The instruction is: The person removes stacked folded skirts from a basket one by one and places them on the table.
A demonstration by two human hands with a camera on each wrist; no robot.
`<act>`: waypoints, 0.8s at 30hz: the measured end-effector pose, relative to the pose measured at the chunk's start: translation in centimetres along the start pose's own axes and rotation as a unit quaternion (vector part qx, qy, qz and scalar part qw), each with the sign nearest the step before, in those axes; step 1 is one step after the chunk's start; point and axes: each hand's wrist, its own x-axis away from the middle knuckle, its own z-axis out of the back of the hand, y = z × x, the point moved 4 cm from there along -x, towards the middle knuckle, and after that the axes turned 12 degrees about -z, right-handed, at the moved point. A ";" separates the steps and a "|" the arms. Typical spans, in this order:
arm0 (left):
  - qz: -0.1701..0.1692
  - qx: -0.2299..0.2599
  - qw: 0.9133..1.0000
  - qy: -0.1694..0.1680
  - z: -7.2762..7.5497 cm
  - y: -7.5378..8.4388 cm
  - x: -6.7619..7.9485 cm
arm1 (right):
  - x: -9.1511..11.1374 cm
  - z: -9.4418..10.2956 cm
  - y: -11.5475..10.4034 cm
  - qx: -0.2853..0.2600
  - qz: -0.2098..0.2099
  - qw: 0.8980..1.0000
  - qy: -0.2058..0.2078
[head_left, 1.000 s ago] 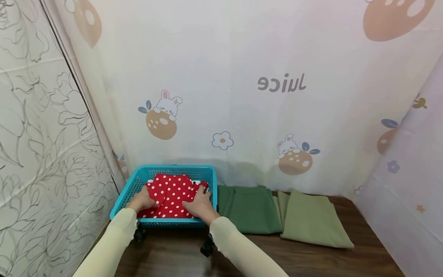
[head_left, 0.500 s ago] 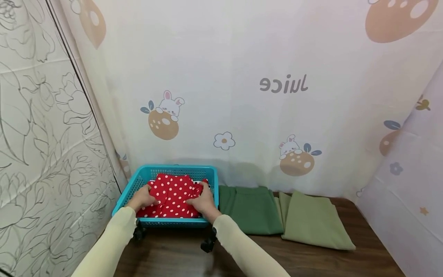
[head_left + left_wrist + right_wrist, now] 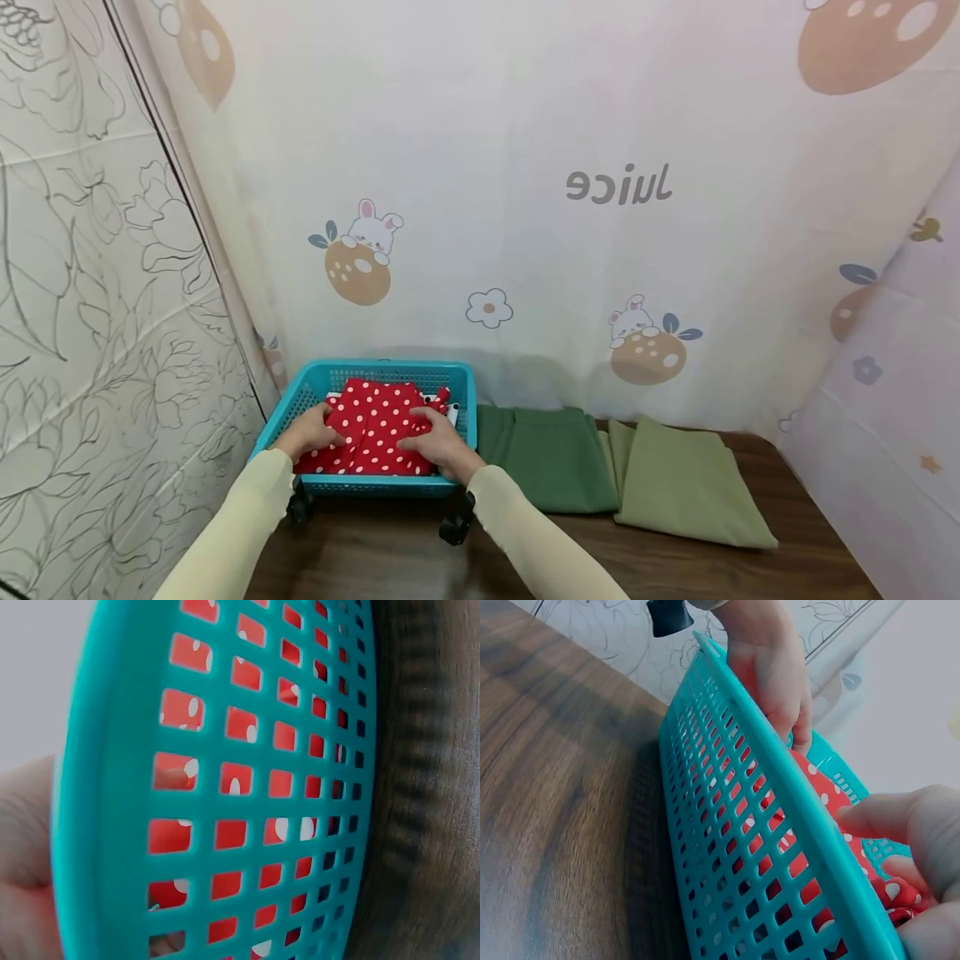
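A red cloth with white polka dots (image 3: pixel 378 421) lies folded inside the turquoise plastic basket (image 3: pixel 375 481). My left hand (image 3: pixel 307 432) reaches over the front rim at the left and rests on the cloth's left side with relaxed fingers. My right hand (image 3: pixel 441 443) is at the cloth's right side, thumb and fingers spread apart and touching its surface. In the right wrist view, the thumb and fingers (image 3: pixel 881 816) are beside the dotted fabric. Through the basket's mesh wall (image 3: pixel 206 802), the left wrist view shows red fabric. White material with black dots (image 3: pixel 453 412) peeks out beneath the cloth.
Right of the basket lies a folded dark green cloth (image 3: pixel 551 458), with a folded light green cloth (image 3: pixel 686 483) beyond it. All stand on a dark wooden table (image 3: pixel 367 550). A printed curtain (image 3: pixel 525 250) hangs close behind, another (image 3: pixel 127 333) at the left.
My right hand has shifted left and its fingers have spread, uncovering a bunched bit of red cloth at the right. The left hand stays in place. The head view has shifted slightly.
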 end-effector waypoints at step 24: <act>0.004 -0.002 0.997 -0.083 -0.1 -0.6 -0.8 | -0.1 0.2 0.5 0.066 -0.043 0.997 0.023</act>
